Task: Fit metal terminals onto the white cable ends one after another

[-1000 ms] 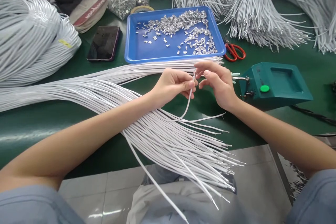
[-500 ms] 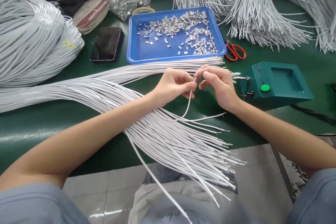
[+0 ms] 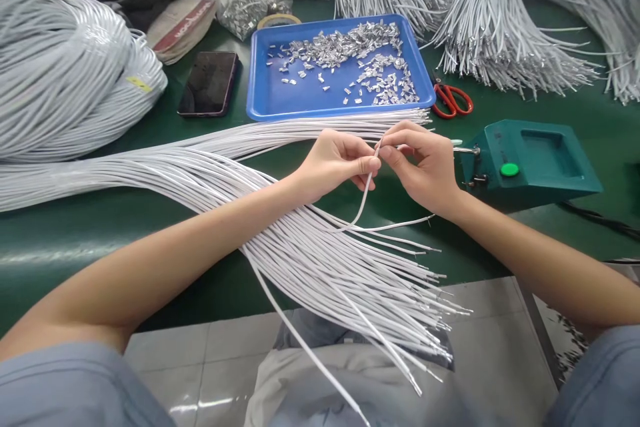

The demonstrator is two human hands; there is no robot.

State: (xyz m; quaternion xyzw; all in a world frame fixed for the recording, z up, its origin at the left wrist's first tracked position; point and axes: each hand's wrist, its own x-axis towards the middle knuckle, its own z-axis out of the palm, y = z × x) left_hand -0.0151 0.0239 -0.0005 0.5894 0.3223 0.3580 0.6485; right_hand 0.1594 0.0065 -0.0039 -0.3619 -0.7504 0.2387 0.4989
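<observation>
Between thumb and fingers, my left hand (image 3: 343, 163) grips a white wire (image 3: 367, 193) close to its upper end. My right hand (image 3: 420, 160) is closed in a pinch at the tip of the same wire, its fingertips meeting those of the left. The very tip is mostly covered by fingers. From the grip the wire curves down into a fanned bundle of white wires (image 3: 320, 260) lying under my left forearm, many with bare metal ends. Just right of my right hand stands a green machine (image 3: 545, 157) with a bright green button and a metal rod.
A blue tray (image 3: 260, 90) of small metal terminals sits behind my hands, with a black phone (image 3: 209, 83) to its left and red-handled scissors (image 3: 453, 101) to its right. A coiled wire bundle (image 3: 65, 73) fills the left; more wire bundles (image 3: 510, 47) lie at the back right.
My right thumb and fingers have closed in on the wire's tip; before, they were looser and more spread. My left hand keeps its hold. The whole view has shifted slightly.
</observation>
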